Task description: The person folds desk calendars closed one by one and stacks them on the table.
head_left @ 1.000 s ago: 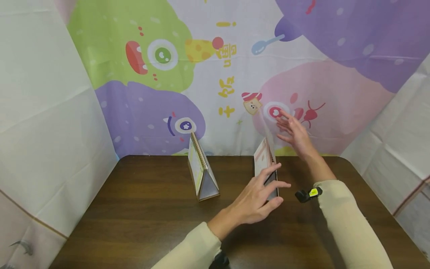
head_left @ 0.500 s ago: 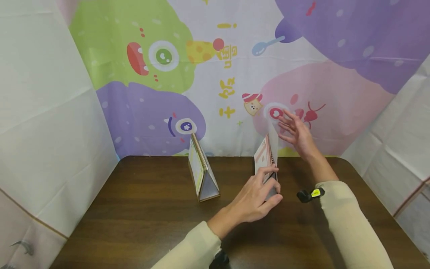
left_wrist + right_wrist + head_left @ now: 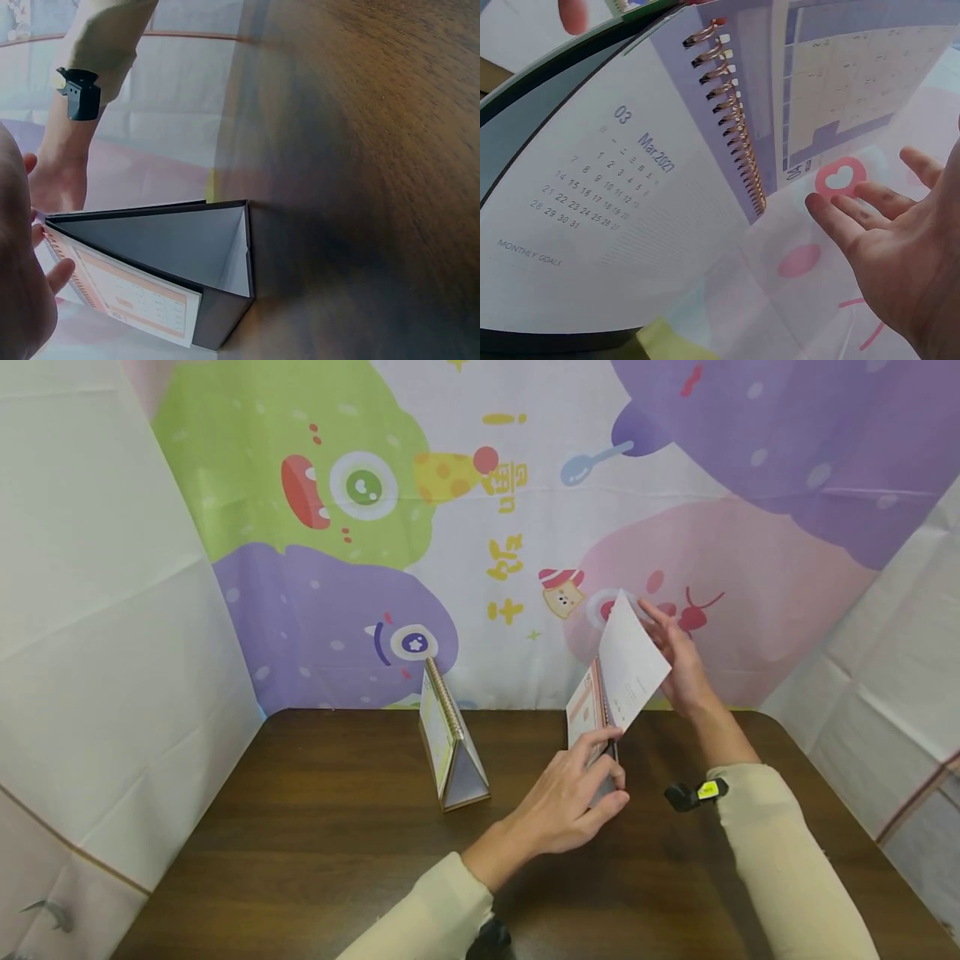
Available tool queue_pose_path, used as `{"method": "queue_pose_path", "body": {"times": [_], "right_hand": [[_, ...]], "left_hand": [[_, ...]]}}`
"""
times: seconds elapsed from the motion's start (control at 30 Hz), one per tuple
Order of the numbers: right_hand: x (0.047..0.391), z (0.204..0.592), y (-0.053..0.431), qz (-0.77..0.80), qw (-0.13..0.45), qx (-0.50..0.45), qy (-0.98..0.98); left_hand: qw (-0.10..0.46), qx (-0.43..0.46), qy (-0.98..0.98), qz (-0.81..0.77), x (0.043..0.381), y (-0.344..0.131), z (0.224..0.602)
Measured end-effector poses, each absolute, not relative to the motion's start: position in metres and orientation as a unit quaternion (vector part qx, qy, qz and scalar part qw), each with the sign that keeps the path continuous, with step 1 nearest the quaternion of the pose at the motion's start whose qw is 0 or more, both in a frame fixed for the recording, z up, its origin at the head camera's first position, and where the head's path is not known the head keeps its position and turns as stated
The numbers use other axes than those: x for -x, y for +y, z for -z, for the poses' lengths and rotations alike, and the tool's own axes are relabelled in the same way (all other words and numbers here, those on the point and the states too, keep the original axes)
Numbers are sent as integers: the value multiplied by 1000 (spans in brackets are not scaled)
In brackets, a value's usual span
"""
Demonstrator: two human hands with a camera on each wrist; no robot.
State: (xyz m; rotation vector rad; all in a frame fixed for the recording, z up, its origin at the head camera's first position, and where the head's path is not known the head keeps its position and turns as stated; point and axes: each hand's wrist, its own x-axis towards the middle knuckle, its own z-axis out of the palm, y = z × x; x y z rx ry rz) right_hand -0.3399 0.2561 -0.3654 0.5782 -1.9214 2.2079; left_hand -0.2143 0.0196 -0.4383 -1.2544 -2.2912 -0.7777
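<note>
head view: right hand [image 3: 681, 672] splayed behind paper [image 3: 632, 656]; left hand [image 3: 566, 802] (grip unclear) at triangular calendar [image 3: 585, 708].

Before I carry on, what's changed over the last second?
A page of the pink calendar has swung rightward toward the right hand, showing its white face. The left hand has curled its outstretched fingers inward; no new grip is clear. The green calendar stayed put.

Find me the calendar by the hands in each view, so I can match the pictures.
Head: the calendar stands right of centre, partly behind the left hand.
Left wrist: calendar at lower left, hollow end showing.
Right wrist: calendar fills much of left and top.
Landmark: the right hand, right of centre in head, left in left wrist, right in right wrist.
</note>
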Motion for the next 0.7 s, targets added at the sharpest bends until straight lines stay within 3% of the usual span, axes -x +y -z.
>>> {"method": "queue_pose_path", "body": {"times": [0.43, 0.7], "right_hand": [[338, 362, 273, -784, 57, -306, -538], [335, 368, 288, -789, 68, -251, -557]], "left_hand": [[211, 456, -821, 270, 215, 21, 440], [199, 456, -820, 282, 214, 20, 440]]}}
